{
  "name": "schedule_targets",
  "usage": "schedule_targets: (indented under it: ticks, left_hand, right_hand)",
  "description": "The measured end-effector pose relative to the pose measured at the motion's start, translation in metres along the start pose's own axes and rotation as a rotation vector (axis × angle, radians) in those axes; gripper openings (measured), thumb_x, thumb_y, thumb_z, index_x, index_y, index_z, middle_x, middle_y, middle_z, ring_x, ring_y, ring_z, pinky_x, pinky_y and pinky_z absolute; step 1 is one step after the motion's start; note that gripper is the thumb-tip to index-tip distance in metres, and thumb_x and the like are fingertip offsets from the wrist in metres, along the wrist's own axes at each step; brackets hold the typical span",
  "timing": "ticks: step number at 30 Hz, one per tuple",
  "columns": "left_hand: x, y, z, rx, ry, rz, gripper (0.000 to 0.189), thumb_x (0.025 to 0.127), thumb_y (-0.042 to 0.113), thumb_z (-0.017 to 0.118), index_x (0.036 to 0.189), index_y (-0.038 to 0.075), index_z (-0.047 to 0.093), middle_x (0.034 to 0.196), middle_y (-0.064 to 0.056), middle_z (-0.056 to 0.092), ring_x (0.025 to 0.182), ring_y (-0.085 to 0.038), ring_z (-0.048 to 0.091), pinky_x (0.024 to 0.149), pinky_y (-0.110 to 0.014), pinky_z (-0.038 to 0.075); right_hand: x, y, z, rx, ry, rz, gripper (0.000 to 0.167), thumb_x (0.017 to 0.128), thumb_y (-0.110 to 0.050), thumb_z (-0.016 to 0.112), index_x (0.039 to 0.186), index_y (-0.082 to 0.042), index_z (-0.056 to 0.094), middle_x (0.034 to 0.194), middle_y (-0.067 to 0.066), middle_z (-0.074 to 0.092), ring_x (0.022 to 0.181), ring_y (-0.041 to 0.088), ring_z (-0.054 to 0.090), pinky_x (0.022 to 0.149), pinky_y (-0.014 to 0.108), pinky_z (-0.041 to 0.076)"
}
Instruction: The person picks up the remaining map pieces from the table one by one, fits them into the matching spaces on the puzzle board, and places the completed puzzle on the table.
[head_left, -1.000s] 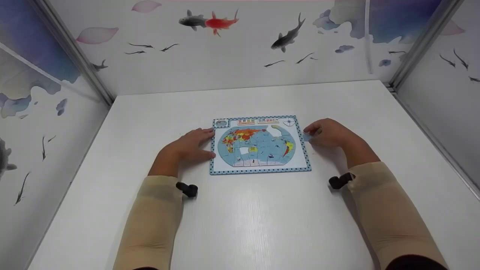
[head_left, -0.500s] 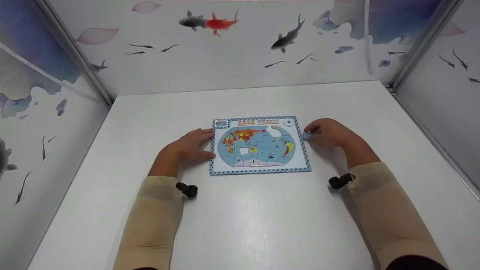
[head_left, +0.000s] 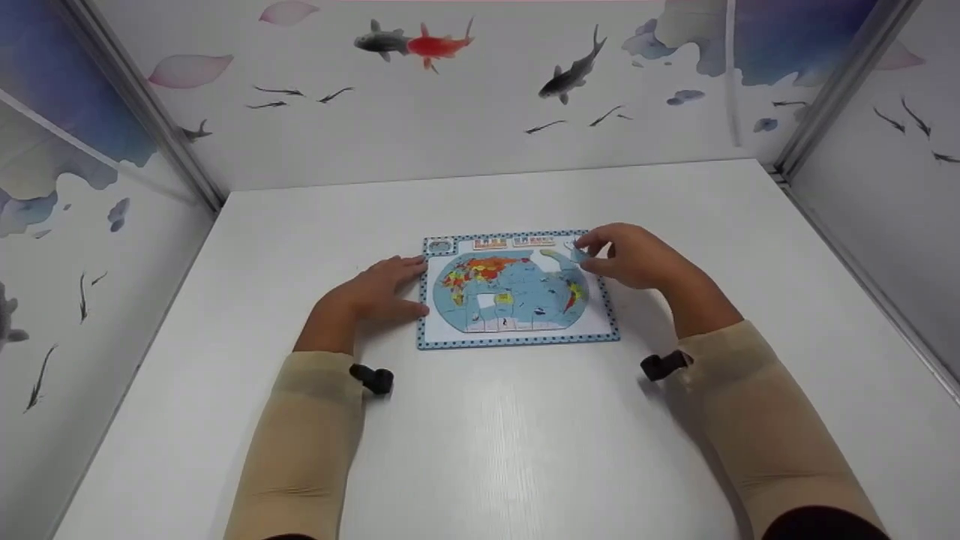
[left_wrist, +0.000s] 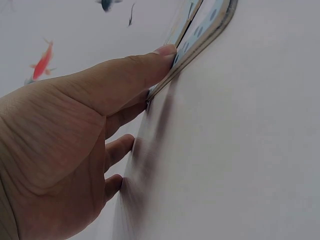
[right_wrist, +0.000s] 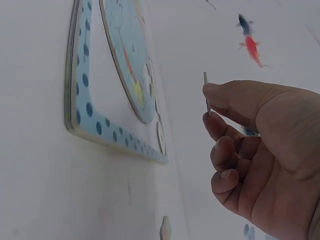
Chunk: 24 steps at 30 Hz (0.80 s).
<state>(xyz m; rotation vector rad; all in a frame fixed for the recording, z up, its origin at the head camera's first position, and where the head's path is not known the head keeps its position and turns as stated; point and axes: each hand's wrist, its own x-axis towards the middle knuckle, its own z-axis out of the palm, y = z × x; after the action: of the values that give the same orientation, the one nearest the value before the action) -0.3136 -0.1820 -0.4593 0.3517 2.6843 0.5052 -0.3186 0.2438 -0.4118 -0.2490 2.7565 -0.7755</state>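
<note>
A world map puzzle board [head_left: 517, 344] with a blue dotted border lies flat on the white table. White gaps show in its map at the upper right and below the middle. At the board's left edge rests my left hand [head_left: 381, 291], fingers spread; in the left wrist view its thumb [left_wrist: 162, 57] touches the border. My right hand [head_left: 634, 256] is over the board's upper right corner. Between thumb and forefinger it pinches a small blue puzzle piece [head_left: 578, 255], seen edge-on as a thin puzzle piece [right_wrist: 208, 106] in the right wrist view, raised off the board.
Low in the right wrist view, a small flat piece [right_wrist: 165, 229] lies beyond the board's edge. The white table [head_left: 480, 450] is enclosed by panels printed with fish [head_left: 574, 71]. Each sleeve cuff carries a black wrist camera [head_left: 664, 366].
My right hand has lifted the puzzle piece from beside the board's right edge and carried it left, over the upper right corner. My left hand stays at the left edge.
</note>
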Motion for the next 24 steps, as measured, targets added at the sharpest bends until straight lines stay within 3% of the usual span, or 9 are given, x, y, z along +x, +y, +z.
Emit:
schedule_targets:
  ticks: [13, 19, 24]
  left_hand:
    - [0.0, 0.0, -0.001, -0.02, 0.001, -0.002, 0.092, 0.093, 0.055, 0.077, 0.169, 0.041, 0.028, 0.182, 0.007, 0.018, 0.171, -0.029, 0.006, 0.137, -0.06, 0.014]
    - [-0.001, 0.0, -0.001, -0.019, -0.004, -0.006, 0.09, 0.094, 0.055, 0.076, 0.169, 0.041, 0.028, 0.182, 0.008, 0.018, 0.171, -0.03, 0.005, 0.137, -0.062, 0.013]
    - [-0.002, 0.001, -0.001, -0.011, -0.006, -0.004, 0.09, 0.094, 0.056, 0.076, 0.169, 0.042, 0.028, 0.182, 0.007, 0.019, 0.171, -0.03, 0.007, 0.136, -0.062, 0.014]
  right_hand:
    - [0.005, -0.072, 0.018, 0.025, 0.006, -0.185, 0.042, 0.105, -0.035, 0.07, 0.145, -0.027, 0.068, 0.133, -0.002, 0.064, 0.116, 0.025, 0.059, 0.099, 0.041, 0.059]
    - [0.011, -0.103, 0.037, 0.047, -0.047, -0.236, 0.04, 0.104, -0.035, 0.071, 0.144, -0.028, 0.069, 0.134, -0.003, 0.066, 0.117, 0.024, 0.061, 0.103, 0.041, 0.059]
    - [0.016, -0.116, 0.05, 0.081, -0.094, -0.267, 0.04, 0.104, -0.033, 0.072, 0.144, -0.029, 0.068, 0.136, -0.003, 0.066, 0.118, 0.024, 0.061, 0.105, 0.04, 0.059]
